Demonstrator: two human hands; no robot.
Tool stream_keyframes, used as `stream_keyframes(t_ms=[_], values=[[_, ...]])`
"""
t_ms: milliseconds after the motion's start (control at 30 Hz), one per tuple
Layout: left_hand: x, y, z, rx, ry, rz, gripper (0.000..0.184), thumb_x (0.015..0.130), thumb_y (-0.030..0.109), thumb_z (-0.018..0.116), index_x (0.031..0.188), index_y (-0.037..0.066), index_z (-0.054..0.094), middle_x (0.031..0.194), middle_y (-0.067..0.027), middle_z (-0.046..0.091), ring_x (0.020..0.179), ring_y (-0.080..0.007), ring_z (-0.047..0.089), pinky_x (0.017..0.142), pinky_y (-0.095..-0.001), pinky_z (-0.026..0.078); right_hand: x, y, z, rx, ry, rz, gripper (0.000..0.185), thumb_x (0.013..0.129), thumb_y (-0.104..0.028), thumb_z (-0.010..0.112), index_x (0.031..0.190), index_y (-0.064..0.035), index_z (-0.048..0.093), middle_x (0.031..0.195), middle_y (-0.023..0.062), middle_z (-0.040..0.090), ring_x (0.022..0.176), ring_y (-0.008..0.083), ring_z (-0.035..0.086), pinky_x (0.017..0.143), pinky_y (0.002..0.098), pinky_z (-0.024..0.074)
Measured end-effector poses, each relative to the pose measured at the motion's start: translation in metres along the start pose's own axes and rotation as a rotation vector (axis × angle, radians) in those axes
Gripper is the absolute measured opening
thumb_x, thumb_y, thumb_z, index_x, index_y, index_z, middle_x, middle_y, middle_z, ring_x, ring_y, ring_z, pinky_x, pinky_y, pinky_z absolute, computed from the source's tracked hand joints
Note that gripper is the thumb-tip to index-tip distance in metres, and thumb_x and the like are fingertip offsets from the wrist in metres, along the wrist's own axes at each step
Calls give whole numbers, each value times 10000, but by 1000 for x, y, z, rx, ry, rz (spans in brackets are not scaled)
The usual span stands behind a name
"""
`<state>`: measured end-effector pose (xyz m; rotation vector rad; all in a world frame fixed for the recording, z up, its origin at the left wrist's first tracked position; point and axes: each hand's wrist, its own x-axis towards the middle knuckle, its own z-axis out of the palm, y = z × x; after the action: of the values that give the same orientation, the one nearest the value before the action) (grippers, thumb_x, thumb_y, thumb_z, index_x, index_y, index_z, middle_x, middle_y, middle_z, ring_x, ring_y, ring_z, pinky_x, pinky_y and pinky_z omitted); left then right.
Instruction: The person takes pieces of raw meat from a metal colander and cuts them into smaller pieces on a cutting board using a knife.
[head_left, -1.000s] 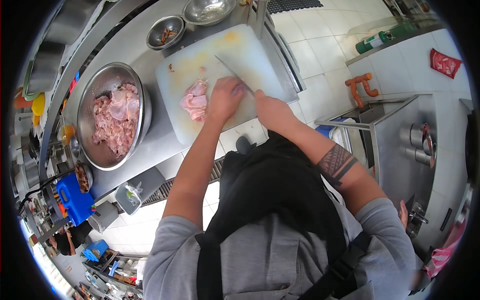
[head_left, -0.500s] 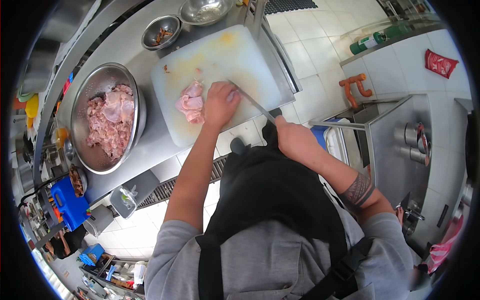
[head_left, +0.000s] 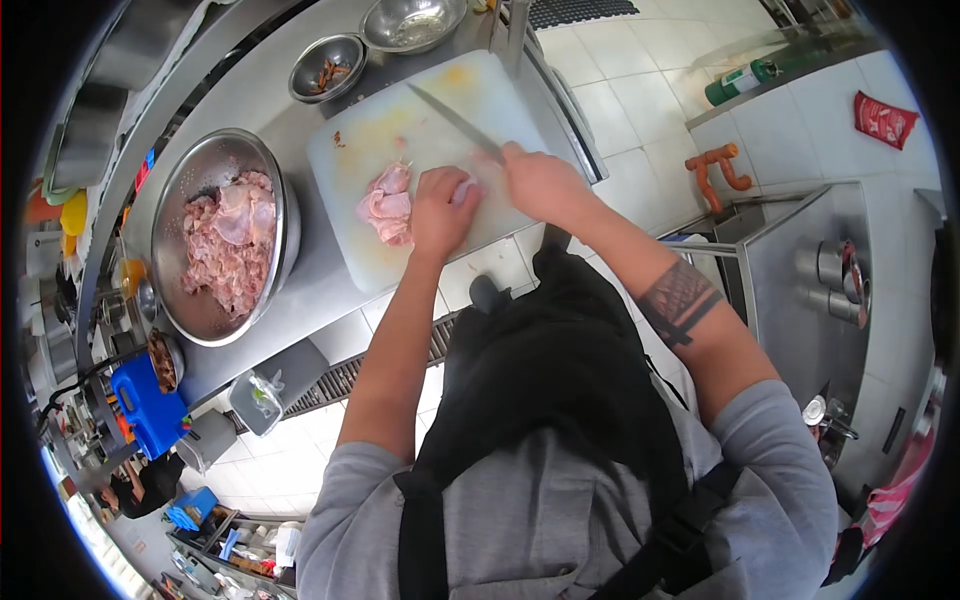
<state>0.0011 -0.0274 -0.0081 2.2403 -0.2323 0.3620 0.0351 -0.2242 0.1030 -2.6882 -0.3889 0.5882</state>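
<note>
My right hand [head_left: 545, 187] is closed round the handle of a knife [head_left: 452, 120]. Its long blade points up and left over the white cutting board [head_left: 500, 110]. Curled on the board, my left hand [head_left: 441, 213] presses a small piece of raw chicken [head_left: 464, 190], pink at its fingertips and mostly covered. Just left of that hand lies a larger piece of raw chicken [head_left: 386, 206] with skin. The knife blade is apart from both pieces.
Left of the board stands a large metal bowl [head_left: 285, 235] with raw chicken pieces. Behind the board are a small bowl [head_left: 300, 85] with brownish scraps and another metal bowl [head_left: 412, 25]. A grey bin [head_left: 270, 400] is below the table edge.
My right hand has moved up and forward over the board with the knife, whose blade has swung away from my left hand. My left hand stays on the chicken.
</note>
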Motion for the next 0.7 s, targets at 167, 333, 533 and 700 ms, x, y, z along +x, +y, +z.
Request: stream_keyframes(t_ms=[167,333,533,700], values=[[-3,1,-4,2,43,-29,234,843,137,791,1048,44,726,1147,-128,713,1133,-352,640,983,-451,539,-58,8,5,6,-41,23,236,985,-112,548,1194,-2,556,956,279,753,913,484,738,826,599,568],[-3,-2,-1,27,41,36,237,827,122,797,1041,41,733,1161,-127,714,1142,-344,642,995,-450,538,-100,6,8,-16,-164,91,232,977,-87,530,1188,11,535,965,300,744,935,495,735,838,606,564],[1,-2,4,56,36,98,210,837,124,767,1033,53,740,1097,-123,719,1108,-352,652,961,-461,554,-95,3,20,48,-212,112,231,962,-48,513,1180,27,517,973,312,739,969,501,732,860,605,565],[2,-8,1,39,-44,28,257,820,125,800,1061,39,773,1156,-139,746,1166,-347,662,1005,-446,554,-10,-3,56,128,-22,-92,266,974,-76,533,1211,43,553,1024,296,745,995,492,731,884,580,576]])
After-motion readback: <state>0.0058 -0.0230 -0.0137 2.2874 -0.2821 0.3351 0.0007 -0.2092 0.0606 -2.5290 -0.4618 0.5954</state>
